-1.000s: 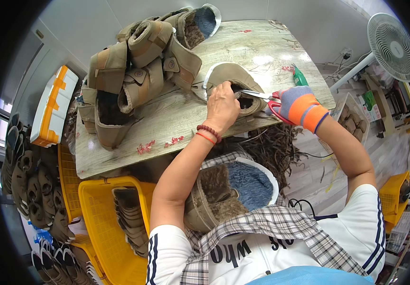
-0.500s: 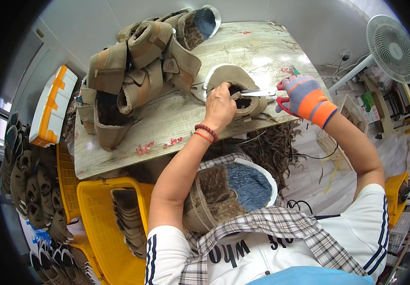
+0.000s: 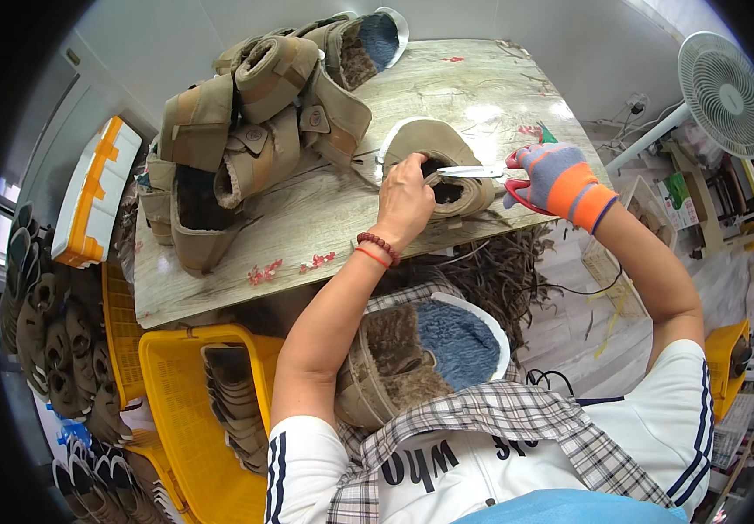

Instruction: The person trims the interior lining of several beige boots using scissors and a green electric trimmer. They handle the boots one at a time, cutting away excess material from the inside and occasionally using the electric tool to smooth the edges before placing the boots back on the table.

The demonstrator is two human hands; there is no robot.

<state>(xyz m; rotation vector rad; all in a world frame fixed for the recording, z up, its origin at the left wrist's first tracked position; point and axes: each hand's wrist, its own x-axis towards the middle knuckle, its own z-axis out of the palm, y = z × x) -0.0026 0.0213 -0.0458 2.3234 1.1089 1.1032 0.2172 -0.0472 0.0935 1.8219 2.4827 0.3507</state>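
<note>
A tan shoe upper with brown fleece lining (image 3: 466, 200) lies curled at the table's near edge. My bare left hand (image 3: 408, 194) is closed on its left side, thumb and fingers pinching the rim. My right hand (image 3: 562, 177), in a grey and orange glove, grips red-handled scissors (image 3: 471, 172). Their blades point left across the upper's opening, their tips close to my left fingers. Whether the blades touch the material I cannot tell. Another upper, lined in brown and blue fleece (image 3: 460, 341), rests on my lap over a checked apron.
Several tan uppers (image 3: 259, 113) are piled on the left of the wood-grain table (image 3: 473, 96). Yellow baskets (image 3: 163, 384) stand at lower left, one holding stacked pieces. Dark scraps (image 3: 499, 271) hang or lie below the near edge. A white fan (image 3: 726, 92) stands at right.
The scissors and my gloved right hand have shifted very slightly left over the upper. My left hand keeps its hold in the same spot.
</note>
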